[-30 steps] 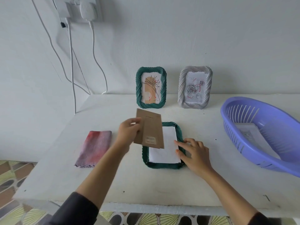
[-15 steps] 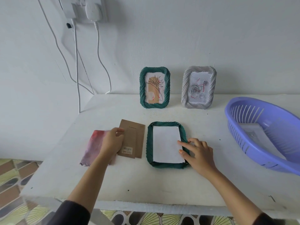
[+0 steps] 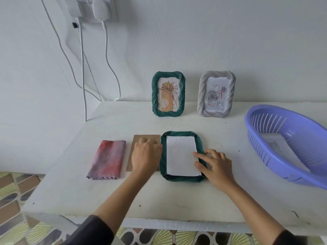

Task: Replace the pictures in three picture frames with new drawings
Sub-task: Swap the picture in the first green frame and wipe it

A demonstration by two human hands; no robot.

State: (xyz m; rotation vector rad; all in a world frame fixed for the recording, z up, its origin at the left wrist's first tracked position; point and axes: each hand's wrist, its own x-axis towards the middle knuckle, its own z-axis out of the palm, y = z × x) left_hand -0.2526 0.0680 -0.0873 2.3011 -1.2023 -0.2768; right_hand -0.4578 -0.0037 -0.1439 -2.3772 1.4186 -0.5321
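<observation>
Head view: on a white table (image 3: 177, 197) a green picture frame (image 3: 182, 178) lies face down with a white sheet (image 3: 180, 154) in its back. The right hand (image 3: 217, 167) rests on its right rim, forefinger and thumb tips touching the sheet. The left hand (image 3: 146, 156) lies palm down, fingers loosely bent, on a brown cardboard backing (image 3: 130, 161) just beside a red-grey cloth (image 3: 108, 158). Behind stand a green frame (image 3: 154, 96) and a grey frame (image 3: 200, 96); faint writing on its picture is unreadable. A purple basket (image 3: 276, 161) sits right.

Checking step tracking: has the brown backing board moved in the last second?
Yes. The backing board went left and down, from over the face-down green frame to the table beside the cloth.
</observation>
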